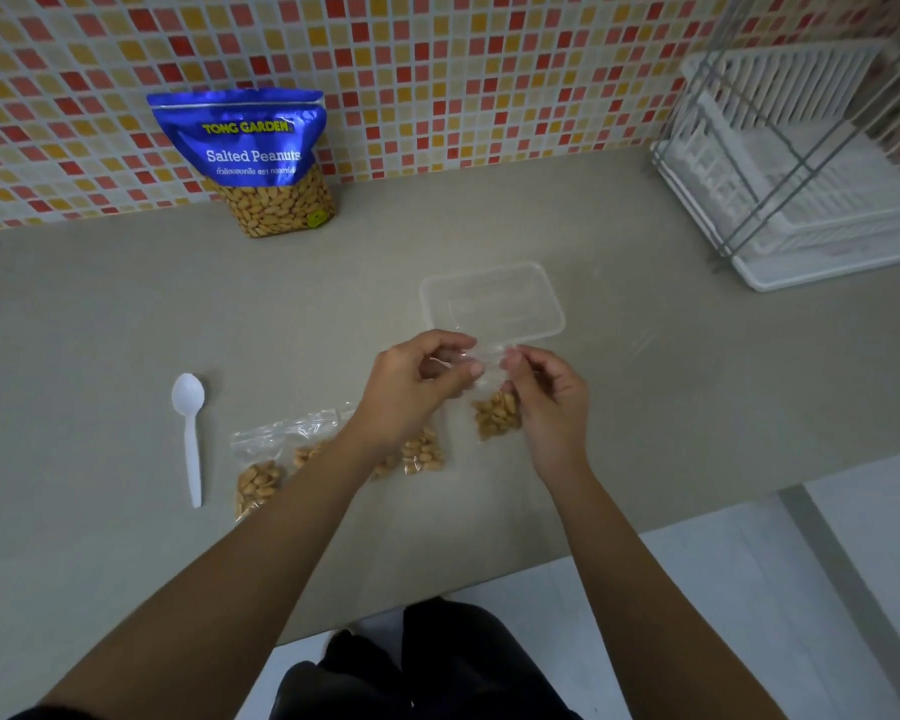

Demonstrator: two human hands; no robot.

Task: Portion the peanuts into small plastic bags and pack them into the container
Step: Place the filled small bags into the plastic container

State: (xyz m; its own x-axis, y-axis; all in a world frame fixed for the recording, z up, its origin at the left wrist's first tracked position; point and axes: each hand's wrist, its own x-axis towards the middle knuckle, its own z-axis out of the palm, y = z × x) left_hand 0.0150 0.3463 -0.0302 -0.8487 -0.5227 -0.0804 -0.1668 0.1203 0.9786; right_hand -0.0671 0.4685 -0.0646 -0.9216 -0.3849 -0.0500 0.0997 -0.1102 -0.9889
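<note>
Pinching the top edge of a small clear bag (495,415) from both sides: left hand (411,387) grips one end with thumb and curled fingers, right hand (552,407) grips the other end the same way. Peanuts fill the lower part of the bag, which hangs just below the fingertips. Cannot tell whether its bottom touches the counter (697,407).

Clear rectangular container (492,304) sits open-topped just beyond the hands. Filled bags (258,475) lie in a row on the near left, partly under the left forearm. White plastic spoon (191,433) lies left of them, bowl pointing away.

Counter is a plain grey-beige surface. Behind it is a mosaic wall (489,70) of red, orange, yellow and white tiles. White dish rack (801,174) stands at the far right. Pale floor (749,589) shows below the counter edge.

Blue pouch (253,163) stands upright against the wall, far left of the hands. It reads "TONG GARDEN" and "Salted Peanuts"; the smaller script beneath is not legible.
</note>
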